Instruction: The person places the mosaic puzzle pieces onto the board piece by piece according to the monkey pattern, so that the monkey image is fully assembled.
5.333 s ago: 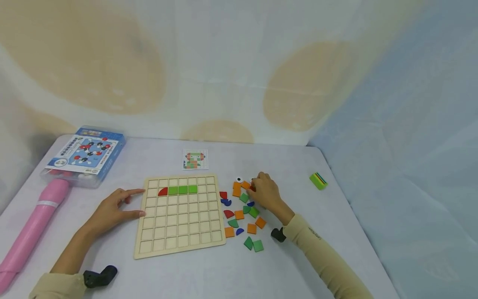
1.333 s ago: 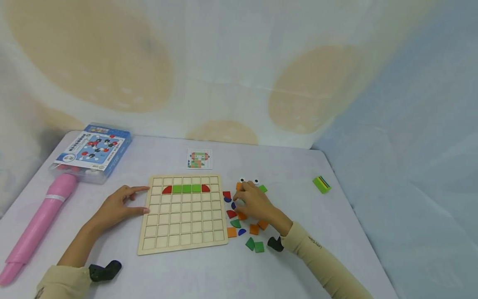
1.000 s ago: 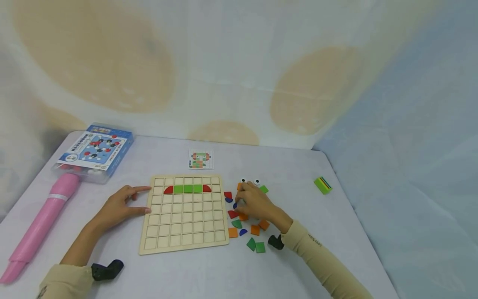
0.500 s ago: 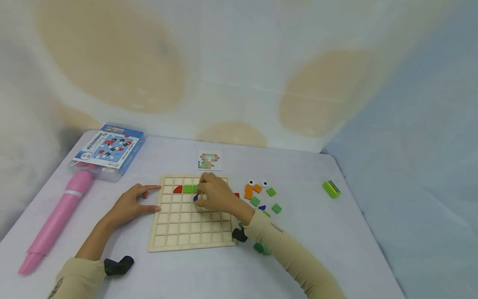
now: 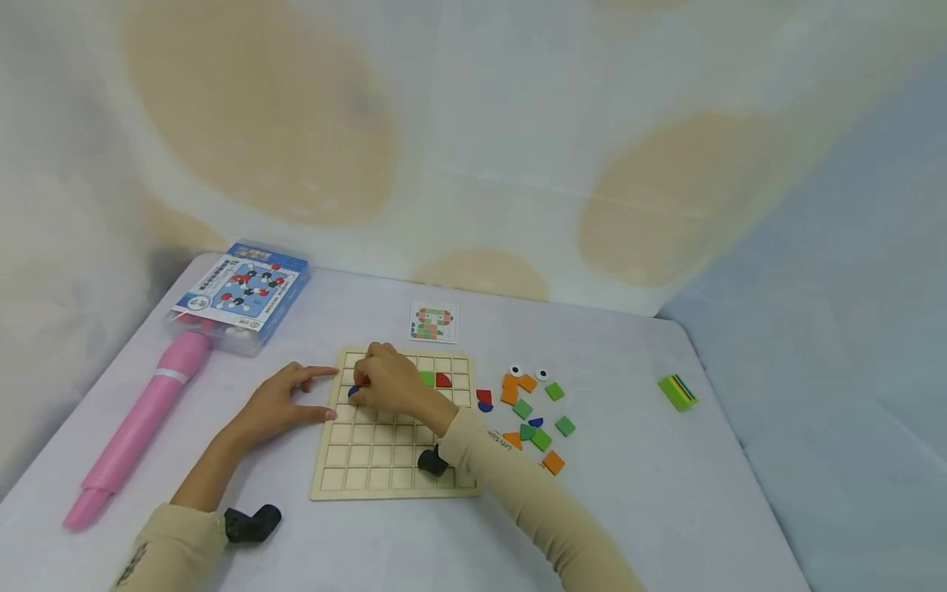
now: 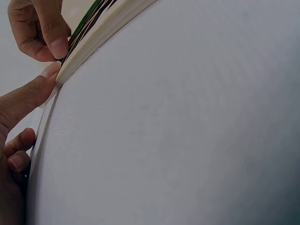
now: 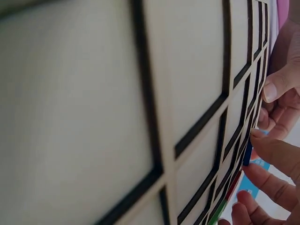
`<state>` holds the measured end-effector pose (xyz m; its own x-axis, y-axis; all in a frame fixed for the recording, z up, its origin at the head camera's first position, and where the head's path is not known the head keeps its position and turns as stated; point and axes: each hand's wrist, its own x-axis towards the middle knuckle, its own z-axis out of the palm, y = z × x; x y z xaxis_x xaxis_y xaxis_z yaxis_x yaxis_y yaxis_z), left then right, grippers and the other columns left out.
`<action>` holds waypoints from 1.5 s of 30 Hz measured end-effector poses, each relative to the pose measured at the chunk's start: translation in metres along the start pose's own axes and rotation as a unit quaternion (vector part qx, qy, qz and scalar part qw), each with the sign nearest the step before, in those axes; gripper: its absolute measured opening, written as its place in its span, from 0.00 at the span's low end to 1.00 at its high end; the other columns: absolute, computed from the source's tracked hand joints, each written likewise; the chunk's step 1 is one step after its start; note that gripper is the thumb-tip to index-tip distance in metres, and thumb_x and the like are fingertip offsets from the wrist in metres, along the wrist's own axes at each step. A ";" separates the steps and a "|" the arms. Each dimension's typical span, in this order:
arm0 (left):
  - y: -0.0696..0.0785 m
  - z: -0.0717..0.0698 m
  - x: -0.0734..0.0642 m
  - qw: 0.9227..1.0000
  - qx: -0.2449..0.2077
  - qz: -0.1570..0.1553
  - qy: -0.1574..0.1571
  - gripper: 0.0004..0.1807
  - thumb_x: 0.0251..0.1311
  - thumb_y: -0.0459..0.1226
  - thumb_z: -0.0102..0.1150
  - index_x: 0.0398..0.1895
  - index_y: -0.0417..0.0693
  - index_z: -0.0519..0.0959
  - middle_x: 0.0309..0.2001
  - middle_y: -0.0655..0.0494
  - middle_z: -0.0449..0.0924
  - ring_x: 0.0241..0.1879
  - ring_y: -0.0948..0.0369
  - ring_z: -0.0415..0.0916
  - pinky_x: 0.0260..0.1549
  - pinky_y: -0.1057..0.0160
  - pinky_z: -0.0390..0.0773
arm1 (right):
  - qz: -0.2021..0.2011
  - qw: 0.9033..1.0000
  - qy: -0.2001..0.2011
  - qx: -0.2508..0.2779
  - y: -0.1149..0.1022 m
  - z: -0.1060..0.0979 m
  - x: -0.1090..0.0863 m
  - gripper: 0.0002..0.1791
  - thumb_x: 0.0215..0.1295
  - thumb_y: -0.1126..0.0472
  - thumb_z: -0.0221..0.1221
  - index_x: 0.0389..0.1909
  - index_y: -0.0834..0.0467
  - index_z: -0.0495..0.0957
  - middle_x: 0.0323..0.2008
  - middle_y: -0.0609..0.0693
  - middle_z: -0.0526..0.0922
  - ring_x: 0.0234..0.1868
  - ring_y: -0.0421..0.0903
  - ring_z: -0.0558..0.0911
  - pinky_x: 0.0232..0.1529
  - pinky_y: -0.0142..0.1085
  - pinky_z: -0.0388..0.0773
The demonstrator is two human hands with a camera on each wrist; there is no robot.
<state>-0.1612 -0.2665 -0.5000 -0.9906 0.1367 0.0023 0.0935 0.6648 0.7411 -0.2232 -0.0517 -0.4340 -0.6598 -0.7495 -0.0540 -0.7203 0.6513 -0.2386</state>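
Note:
My right hand (image 5: 395,382) is over the upper left of the wooden grid board (image 5: 395,478). It pinches a blue half-round tile (image 7: 247,154) between thumb and finger at a square near the board's left side. In the right wrist view a red tile (image 7: 233,185) and a green tile (image 7: 217,213) lie in the grid just past it. Most of that row is behind my hand in the head view; a green tile (image 5: 427,378) and a red quarter-round tile (image 5: 443,380) show at its right end. My left hand (image 5: 284,401) touches the board's left edge with extended fingers and thumb.
Loose orange, green, blue and red tiles, with two eye discs (image 5: 542,375), lie right of the board. A pattern card (image 5: 434,322) sits behind it. A boxed molecule set (image 5: 240,292) and a pink tube (image 5: 140,432) are at left, a green striped block (image 5: 677,392) at right.
A red quarter-round tile joined the row's right end. My right hand then took the blue tile from the loose pieces and carried it left across the board. The left hand stays at the edge.

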 end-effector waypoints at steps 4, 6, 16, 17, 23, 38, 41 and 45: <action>0.003 -0.001 0.001 1.000 0.001 -0.003 0.001 0.39 0.47 0.52 0.76 0.65 0.54 0.75 0.37 0.52 0.64 0.37 0.56 0.62 0.36 0.57 0.61 | 0.005 1.000 0.001 0.000 0.000 -0.001 0.002 0.13 0.61 0.45 0.68 0.36 0.49 0.84 0.43 0.46 0.75 0.45 0.42 0.71 0.35 0.27 0.67; 0.004 -0.002 0.001 1.000 0.000 -0.005 -0.001 0.39 0.47 0.52 0.76 0.65 0.54 0.75 0.37 0.52 0.64 0.37 0.56 0.62 0.36 0.57 0.60 | 0.005 1.000 -0.001 -0.007 0.000 -0.001 0.002 0.13 0.60 0.44 0.68 0.37 0.49 0.85 0.42 0.46 0.75 0.44 0.41 0.70 0.35 0.27 0.67; 0.003 0.000 -0.001 1.000 0.000 -0.006 0.003 0.40 0.47 0.52 0.76 0.65 0.54 0.75 0.36 0.52 0.64 0.37 0.56 0.61 0.36 0.58 0.60 | -0.016 1.000 0.007 -0.026 -0.003 -0.002 0.001 0.16 0.61 0.45 0.67 0.48 0.47 0.86 0.45 0.46 0.75 0.46 0.41 0.70 0.39 0.27 0.67; 0.002 0.000 -0.001 1.000 -0.001 -0.006 0.004 0.40 0.47 0.52 0.76 0.65 0.54 0.75 0.36 0.52 0.63 0.37 0.57 0.61 0.35 0.59 0.60 | -0.019 0.999 0.011 -0.030 -0.004 -0.002 0.001 0.15 0.62 0.46 0.66 0.47 0.46 0.86 0.45 0.45 0.75 0.45 0.41 0.70 0.39 0.27 0.67; 0.002 0.000 0.000 1.000 -0.003 -0.002 0.006 0.39 0.47 0.52 0.76 0.65 0.54 0.76 0.36 0.52 0.63 0.36 0.57 0.61 0.35 0.58 0.60 | -0.015 0.997 0.028 -0.077 -0.003 -0.001 0.002 0.09 0.65 0.50 0.65 0.44 0.43 0.88 0.43 0.44 0.75 0.43 0.40 0.70 0.38 0.27 0.67; 0.002 0.001 0.002 1.000 -0.003 -0.010 0.004 0.40 0.46 0.53 0.76 0.64 0.54 0.76 0.36 0.52 0.64 0.36 0.56 0.62 0.36 0.58 0.61 | -0.077 0.990 -0.007 -0.120 -0.006 -0.002 0.000 0.12 0.69 0.54 0.60 0.50 0.41 0.86 0.46 0.45 0.76 0.42 0.41 0.68 0.37 0.27 0.66; 0.003 0.001 0.001 1.000 -0.003 -0.010 0.005 0.40 0.46 0.53 0.76 0.64 0.54 0.76 0.36 0.52 0.64 0.37 0.56 0.62 0.36 0.57 0.60 | -0.075 0.990 -0.007 -0.123 -0.006 -0.002 -0.002 0.13 0.70 0.55 0.59 0.50 0.40 0.86 0.46 0.44 0.76 0.42 0.41 0.68 0.37 0.27 0.66; 0.004 0.001 0.000 1.000 -0.005 -0.012 0.004 0.40 0.46 0.53 0.76 0.65 0.54 0.76 0.37 0.51 0.64 0.37 0.56 0.62 0.36 0.57 0.60 | -0.071 0.991 -0.013 -0.110 -0.004 -0.003 -0.006 0.13 0.70 0.55 0.59 0.51 0.41 0.86 0.47 0.45 0.76 0.42 0.41 0.68 0.37 0.28 0.66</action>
<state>-0.1611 -0.2635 -0.4979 -0.9933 0.1147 -0.0109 0.0681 0.6610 0.7473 -0.2167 -0.0497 -0.4296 -0.5450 -0.8362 -0.0612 -0.8366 0.5472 -0.0276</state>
